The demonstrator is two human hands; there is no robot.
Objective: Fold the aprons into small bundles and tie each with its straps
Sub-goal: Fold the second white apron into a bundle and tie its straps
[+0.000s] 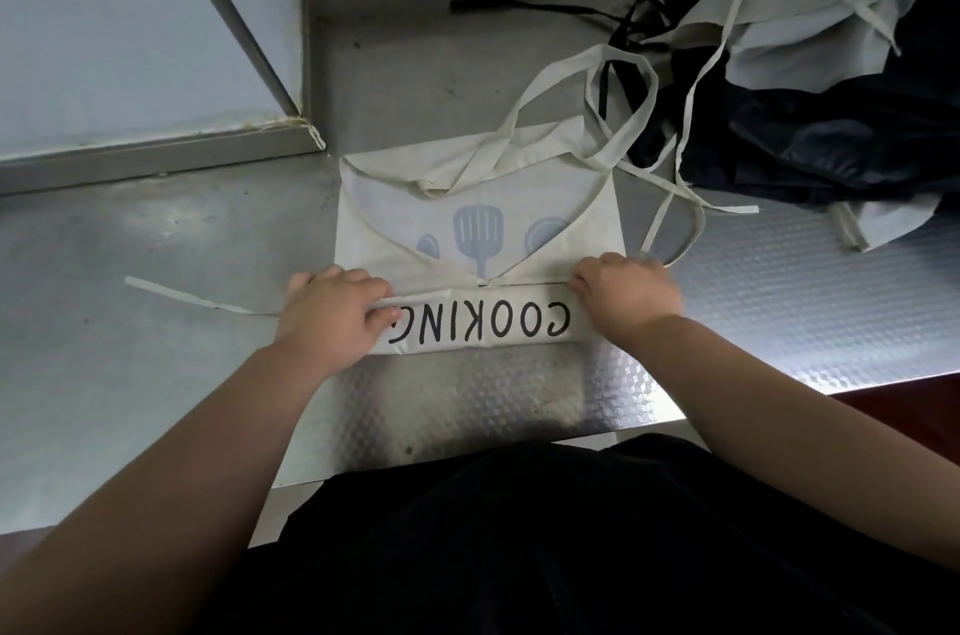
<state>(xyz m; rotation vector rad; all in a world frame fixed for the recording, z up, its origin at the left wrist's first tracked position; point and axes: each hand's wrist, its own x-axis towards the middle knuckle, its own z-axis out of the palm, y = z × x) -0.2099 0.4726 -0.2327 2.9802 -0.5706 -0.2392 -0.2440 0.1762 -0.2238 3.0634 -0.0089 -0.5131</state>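
Apron (478, 218) on counter (156, 270), pile (805, 78) right-behind

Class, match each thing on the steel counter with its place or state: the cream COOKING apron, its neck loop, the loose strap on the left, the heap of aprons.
Things:
1. cream COOKING apron
2. neck loop
3. loose strap
4. heap of aprons

Places or states:
A. piled at the far right of the counter
B. gripped along its folded near edge by the left hand and right hand
C. flat on the counter, left of the left hand
D. lying past the apron's far edge, reaching the heap

Pairs: 1-B, 2-D, 3-C, 4-A.
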